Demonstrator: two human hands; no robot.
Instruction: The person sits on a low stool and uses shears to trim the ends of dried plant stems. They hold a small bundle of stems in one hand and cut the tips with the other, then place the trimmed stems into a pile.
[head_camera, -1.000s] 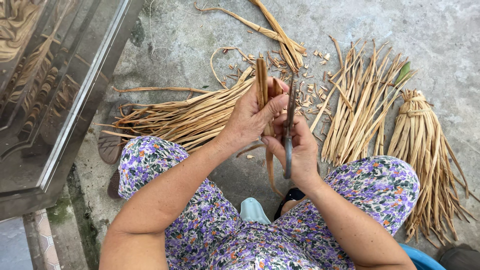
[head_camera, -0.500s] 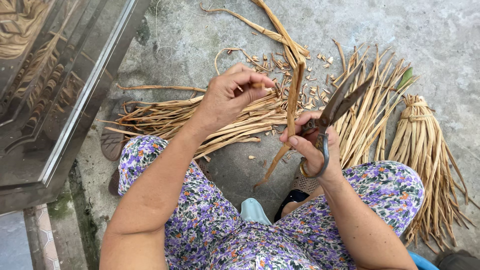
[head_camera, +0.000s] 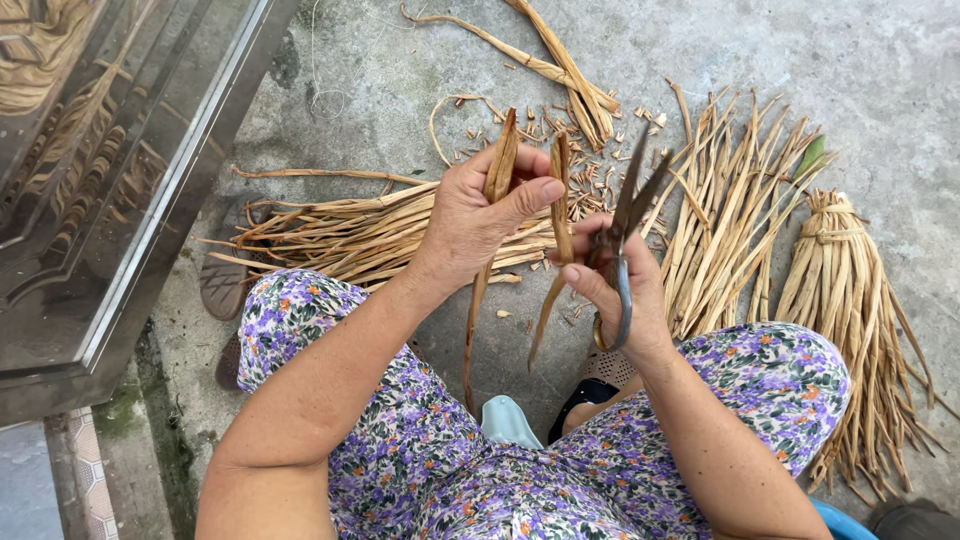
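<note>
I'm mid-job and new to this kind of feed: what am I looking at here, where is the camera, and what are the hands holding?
There is no machine: these are a person's two bare hands, seen from a camera worn on the head and looking down over the lap in a flowered garment. The left hand grips a dried brown stalk, upright, between thumb and fingers. The right hand holds a pair of scissors with the blades pointing up and apart, and also a second stalk piece. On the concrete floor lie a loose pile of stalks, another spread of stalks, a tied bundle and small trimmings.
</note>
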